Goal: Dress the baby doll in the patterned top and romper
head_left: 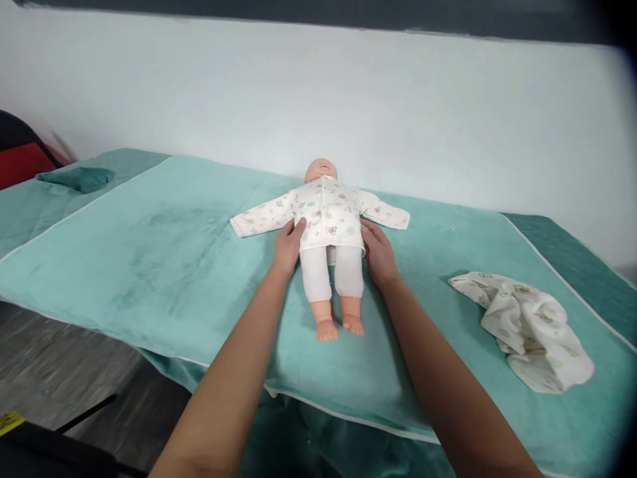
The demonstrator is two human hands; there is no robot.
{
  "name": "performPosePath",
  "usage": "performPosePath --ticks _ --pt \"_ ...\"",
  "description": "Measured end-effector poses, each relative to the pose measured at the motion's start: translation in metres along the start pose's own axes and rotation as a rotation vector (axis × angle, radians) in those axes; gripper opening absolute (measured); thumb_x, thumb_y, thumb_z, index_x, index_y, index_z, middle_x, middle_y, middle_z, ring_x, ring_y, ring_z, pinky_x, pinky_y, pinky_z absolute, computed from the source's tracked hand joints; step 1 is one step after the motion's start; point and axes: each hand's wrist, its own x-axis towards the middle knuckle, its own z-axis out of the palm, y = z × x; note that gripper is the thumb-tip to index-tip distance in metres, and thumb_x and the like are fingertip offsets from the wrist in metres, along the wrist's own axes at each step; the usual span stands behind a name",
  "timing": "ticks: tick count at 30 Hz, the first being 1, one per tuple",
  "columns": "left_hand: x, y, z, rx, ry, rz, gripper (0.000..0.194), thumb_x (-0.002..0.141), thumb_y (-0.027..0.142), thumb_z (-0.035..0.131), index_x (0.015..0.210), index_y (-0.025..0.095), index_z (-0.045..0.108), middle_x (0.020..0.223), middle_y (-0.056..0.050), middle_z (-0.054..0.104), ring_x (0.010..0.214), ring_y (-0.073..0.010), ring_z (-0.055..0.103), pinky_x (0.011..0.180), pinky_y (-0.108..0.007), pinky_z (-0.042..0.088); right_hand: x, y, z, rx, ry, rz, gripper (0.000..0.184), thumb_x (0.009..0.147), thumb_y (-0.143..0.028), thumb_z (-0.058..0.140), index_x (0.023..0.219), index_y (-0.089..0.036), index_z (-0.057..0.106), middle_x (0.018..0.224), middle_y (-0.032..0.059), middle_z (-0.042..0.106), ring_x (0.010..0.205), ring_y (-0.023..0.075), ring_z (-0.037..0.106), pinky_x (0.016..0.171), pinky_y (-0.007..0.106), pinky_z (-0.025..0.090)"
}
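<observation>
A baby doll lies on its back on a teal towel, head toward the wall, arms spread. It wears a white printed shirt and white leggings; its feet are bare. My left hand rests against the doll's side at the shirt hem, fingers stretched along the cloth. On the other side of the waist my right hand lies likewise, fingers flat and touching the shirt's lower edge. Neither hand grips anything that I can see.
A crumpled white printed garment lies on the towel at the right. A darker teal cloth is bunched at the far left. The white wall runs behind the table. Dark floor shows at lower left.
</observation>
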Motion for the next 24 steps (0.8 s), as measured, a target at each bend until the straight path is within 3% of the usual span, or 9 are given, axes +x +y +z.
performPosePath --ticks 4,7,12,14,16,18,20,22,24 --pt "-0.013 -0.002 -0.009 0.184 0.121 0.06 0.041 0.088 0.051 0.059 0.106 0.016 0.074 0.113 -0.009 0.074 0.106 -0.0241 0.065 0.097 -0.036 0.047 -0.014 -0.006 -0.005 -0.093 0.133 -0.033 0.042 0.082 -0.044 0.062 0.113 -0.016 0.063 0.117 0.0123 0.071 0.11 0.0231 0.065 0.1 0.042 0.05" --pt "-0.036 0.003 -0.023 0.288 0.098 0.086 0.037 0.092 0.048 0.055 0.104 0.018 0.072 0.106 -0.007 0.073 0.099 -0.0214 0.064 0.092 -0.034 0.047 -0.048 -0.015 -0.029 -0.436 0.194 -0.135 0.037 0.086 -0.037 0.056 0.116 -0.018 0.063 0.126 0.0139 0.067 0.118 0.0251 0.061 0.103 0.046 0.048" --pt "-0.099 0.014 -0.045 0.395 0.062 0.097 0.033 0.093 0.046 0.056 0.108 0.02 0.069 0.109 -0.007 0.071 0.101 -0.0196 0.063 0.093 -0.033 0.046 -0.138 -0.036 -0.111 -1.138 0.258 -0.405 0.034 0.09 -0.029 0.053 0.121 -0.019 0.063 0.133 0.0149 0.064 0.127 0.0303 0.055 0.109 0.052 0.04" --pt "-0.125 0.019 -0.049 0.422 0.041 0.098 0.031 0.093 0.045 0.056 0.106 0.02 0.069 0.107 -0.006 0.071 0.1 -0.0198 0.063 0.093 -0.033 0.047 -0.166 -0.047 -0.148 -1.401 0.343 -0.309 0.04 0.092 -0.033 0.053 0.128 -0.019 0.06 0.143 0.0156 0.058 0.136 0.0368 0.047 0.109 0.059 0.036" --pt "-0.147 0.023 -0.047 0.422 0.025 0.078 0.03 0.094 0.045 0.056 0.103 0.02 0.07 0.104 -0.006 0.072 0.098 -0.0201 0.064 0.092 -0.033 0.047 -0.183 -0.057 -0.182 -1.542 0.449 -0.135 0.053 0.092 -0.042 0.051 0.14 -0.019 0.053 0.152 0.0179 0.049 0.14 0.0427 0.041 0.102 0.063 0.039" --pt "-0.164 0.026 -0.041 0.391 -0.012 0.054 0.028 0.095 0.044 0.055 0.101 0.021 0.07 0.101 -0.005 0.073 0.096 -0.0198 0.065 0.09 -0.032 0.048 -0.189 -0.067 -0.21 -1.592 0.469 -0.011 0.061 0.091 -0.047 0.05 0.145 -0.019 0.049 0.149 0.0206 0.05 0.131 0.0451 0.049 0.094 0.06 0.045" --pt "-0.178 0.028 -0.033 0.341 -0.062 0.045 0.027 0.095 0.042 0.055 0.099 0.021 0.07 0.098 -0.004 0.073 0.093 -0.0186 0.066 0.088 -0.03 0.048 -0.186 -0.077 -0.228 -1.582 0.427 0.076 0.057 0.092 -0.043 0.046 0.143 -0.019 0.053 0.138 0.0228 0.059 0.117 0.0429 0.059 0.087 0.054 0.048" --pt "-0.19 0.031 -0.025 0.308 -0.1 0.065 0.025 0.096 0.04 0.054 0.097 0.021 0.069 0.095 -0.003 0.072 0.089 -0.0168 0.065 0.084 -0.029 0.048 -0.179 -0.088 -0.231 -1.423 0.378 0.133 0.047 0.089 -0.036 0.048 0.13 -0.021 0.063 0.123 0.02 0.068 0.105 0.0375 0.065 0.083 0.048 0.048" --pt "-0.201 0.035 -0.016 0.307 -0.127 0.112 0.023 0.097 0.038 0.054 0.094 0.021 0.069 0.092 -0.003 0.071 0.086 -0.0155 0.063 0.082 -0.028 0.048 -0.17 -0.1 -0.217 -1.11 0.347 0.15 0.037 0.082 -0.033 0.055 0.114 -0.023 0.07 0.11 0.0129 0.073 0.096 0.031 0.068 0.083 0.042 0.05"
